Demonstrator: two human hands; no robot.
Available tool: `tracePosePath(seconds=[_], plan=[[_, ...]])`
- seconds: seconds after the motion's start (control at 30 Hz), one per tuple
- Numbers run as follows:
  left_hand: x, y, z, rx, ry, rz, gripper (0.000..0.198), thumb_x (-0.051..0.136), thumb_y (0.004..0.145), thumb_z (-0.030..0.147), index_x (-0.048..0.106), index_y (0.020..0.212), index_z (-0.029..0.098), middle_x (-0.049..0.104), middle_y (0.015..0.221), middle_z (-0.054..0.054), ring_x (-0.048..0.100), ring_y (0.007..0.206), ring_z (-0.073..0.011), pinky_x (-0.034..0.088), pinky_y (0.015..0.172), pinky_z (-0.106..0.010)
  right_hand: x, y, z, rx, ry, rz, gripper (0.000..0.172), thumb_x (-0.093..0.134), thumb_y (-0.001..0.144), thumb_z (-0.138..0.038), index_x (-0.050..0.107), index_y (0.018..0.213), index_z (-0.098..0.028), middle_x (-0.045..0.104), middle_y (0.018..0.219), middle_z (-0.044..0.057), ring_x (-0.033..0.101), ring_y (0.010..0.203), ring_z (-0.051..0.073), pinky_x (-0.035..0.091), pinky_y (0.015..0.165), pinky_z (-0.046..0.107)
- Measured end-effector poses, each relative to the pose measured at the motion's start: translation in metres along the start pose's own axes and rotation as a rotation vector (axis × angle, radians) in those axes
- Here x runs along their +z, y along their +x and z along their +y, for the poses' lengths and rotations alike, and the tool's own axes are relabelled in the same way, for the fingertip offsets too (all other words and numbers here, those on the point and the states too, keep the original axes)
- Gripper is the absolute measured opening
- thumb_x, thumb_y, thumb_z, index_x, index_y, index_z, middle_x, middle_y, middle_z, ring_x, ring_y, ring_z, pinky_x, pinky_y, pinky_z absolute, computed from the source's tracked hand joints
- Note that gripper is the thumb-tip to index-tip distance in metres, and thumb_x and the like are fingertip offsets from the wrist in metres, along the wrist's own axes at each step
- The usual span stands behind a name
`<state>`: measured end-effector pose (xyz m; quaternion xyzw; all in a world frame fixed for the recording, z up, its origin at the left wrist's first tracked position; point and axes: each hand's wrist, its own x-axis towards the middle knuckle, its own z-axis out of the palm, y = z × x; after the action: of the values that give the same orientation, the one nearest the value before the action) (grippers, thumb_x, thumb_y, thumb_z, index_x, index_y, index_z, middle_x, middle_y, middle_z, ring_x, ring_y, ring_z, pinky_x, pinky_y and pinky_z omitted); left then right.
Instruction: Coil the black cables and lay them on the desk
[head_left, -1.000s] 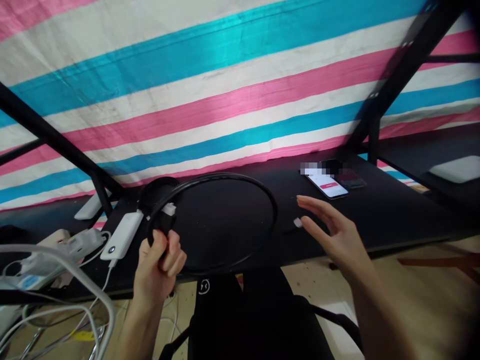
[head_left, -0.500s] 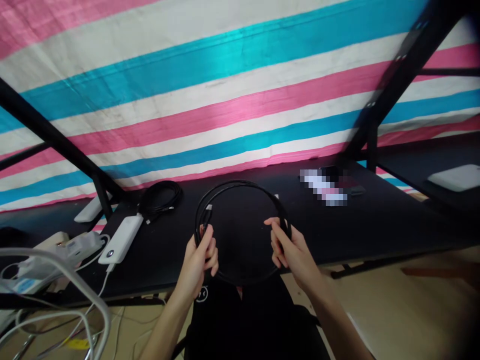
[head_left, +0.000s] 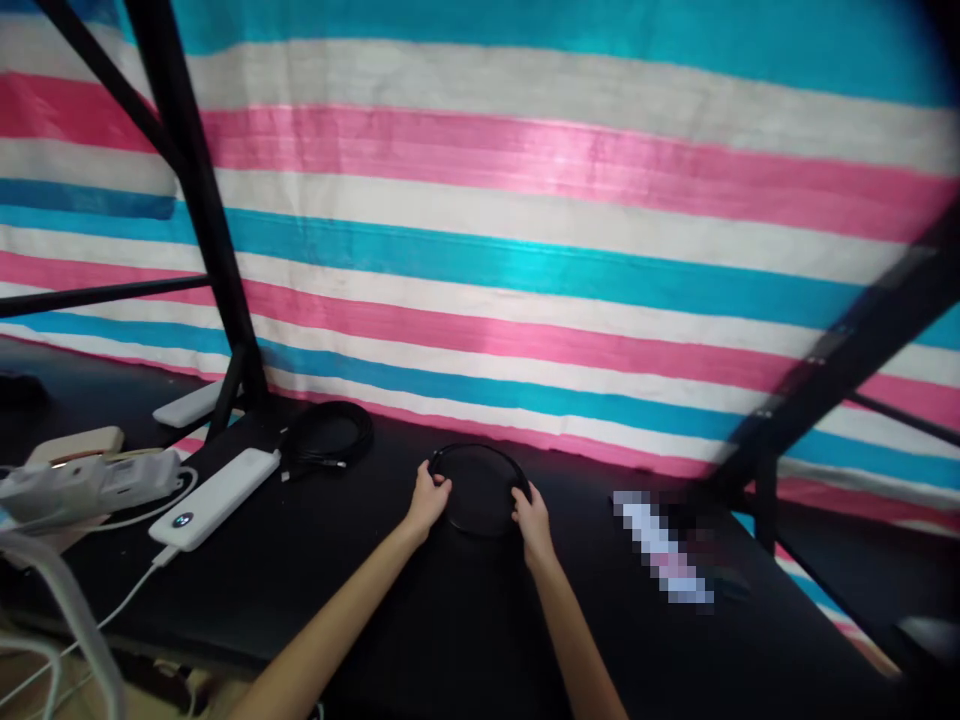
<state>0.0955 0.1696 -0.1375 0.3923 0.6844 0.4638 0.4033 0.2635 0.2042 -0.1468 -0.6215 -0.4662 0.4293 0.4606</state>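
Observation:
A black cable coiled into a ring [head_left: 478,458] lies on the black table [head_left: 315,570], near the striped tarp wall. My left hand [head_left: 429,498] grips the ring's left side with curled fingers. My right hand [head_left: 531,512] holds its right side the same way. Both arms reach far forward over the table. A second coiled black cable [head_left: 327,437] lies to the left of the ring.
A white power bank [head_left: 215,497] with a white lead lies at the left, beside a white power strip [head_left: 82,485] with plugs. A blurred-out phone [head_left: 664,552] rests at the right. Black frame posts [head_left: 196,210] rise at left and right.
Both hands moved the cable ring forward from the table's near edge and set it down by the wall. The right hand, open a second ago, took hold of the ring.

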Motion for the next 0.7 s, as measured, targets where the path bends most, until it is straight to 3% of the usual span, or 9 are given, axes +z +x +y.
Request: tracePosePath(seconds=[0.07,0.17,0.27,0.37,0.47,0.53,0.6,0.7], plan=[[0.011,0.01,0.001,0.026,0.121,0.022,0.069,0.049,0.083,0.017,0.018,0.143,0.008,0.052,0.124,-0.02,0.056,0.108,-0.0226,0.04,0.097,-0.037,0.008,0.014,0.006,-0.048,-0.06,0.055,0.044,0.058,0.085,-0.036,0.052,0.122,-0.014,0.063,0.107,0.011,0.063,0.089,0.021,0.052,0.078,0.038],[0.02,0.018,-0.001,0.081,0.322,0.02,0.077,0.05,0.08,0.022,0.012,0.146,0.006,0.036,0.143,-0.025,0.034,0.132,-0.0327,0.023,0.106,-0.05,0.014,0.031,0.016,-0.123,-0.131,0.101,0.07,0.06,0.073,-0.043,0.046,0.133,-0.011,0.057,0.122,0.018,0.056,0.112,0.032,0.045,0.094,0.045],[0.021,0.022,-0.005,0.159,0.492,-0.032,0.078,0.046,0.083,0.033,0.012,0.147,0.002,0.025,0.151,-0.024,0.018,0.14,-0.0337,0.014,0.109,-0.052,0.013,0.042,0.024,-0.191,-0.186,0.093,0.084,0.057,0.064,-0.049,0.042,0.137,-0.01,0.047,0.136,0.019,0.037,0.131,0.037,0.035,0.105,0.045],[0.013,0.028,-0.008,0.231,0.613,-0.083,0.07,0.04,0.087,0.038,0.021,0.146,0.006,0.024,0.153,-0.019,0.016,0.141,-0.0302,0.016,0.11,-0.048,0.007,0.046,0.028,-0.265,-0.211,0.038,0.087,0.053,0.065,-0.053,0.04,0.139,-0.011,0.037,0.145,0.016,0.029,0.136,0.033,0.028,0.11,0.041],[-0.009,0.034,-0.006,0.292,0.708,-0.044,0.061,0.04,0.089,0.035,0.029,0.145,0.014,0.03,0.152,-0.012,0.021,0.141,-0.0246,0.018,0.11,-0.042,-0.001,0.043,0.025,-0.345,-0.207,0.017,0.084,0.052,0.068,-0.054,0.039,0.14,-0.011,0.029,0.15,0.016,0.024,0.138,0.031,0.023,0.112,0.041],[-0.034,0.039,-0.004,0.314,0.769,0.069,0.06,0.04,0.089,0.029,0.027,0.146,0.014,0.028,0.153,-0.011,0.016,0.142,-0.0229,0.014,0.112,-0.04,-0.007,0.04,0.021,-0.385,-0.194,0.04,0.078,0.052,0.07,-0.052,0.043,0.137,-0.013,0.03,0.148,0.015,0.025,0.138,0.031,0.02,0.113,0.043],[-0.064,0.045,-0.003,0.291,0.825,0.226,0.057,0.036,0.09,0.021,0.026,0.145,0.01,0.026,0.153,-0.016,0.013,0.142,-0.0256,0.012,0.112,-0.043,-0.011,0.037,0.017,-0.395,-0.173,0.078,0.07,0.052,0.071,-0.049,0.048,0.132,-0.015,0.038,0.142,0.015,0.031,0.134,0.03,0.026,0.11,0.044],[-0.108,0.054,-0.008,0.181,0.896,0.382,0.046,0.039,0.09,0.018,0.042,0.134,0.005,0.044,0.137,-0.025,0.032,0.132,-0.0342,0.023,0.106,-0.052,-0.014,0.035,0.014,-0.349,-0.134,0.124,0.061,0.051,0.071,-0.046,0.055,0.123,-0.014,0.049,0.128,0.016,0.046,0.122,0.031,0.04,0.099,0.042]])
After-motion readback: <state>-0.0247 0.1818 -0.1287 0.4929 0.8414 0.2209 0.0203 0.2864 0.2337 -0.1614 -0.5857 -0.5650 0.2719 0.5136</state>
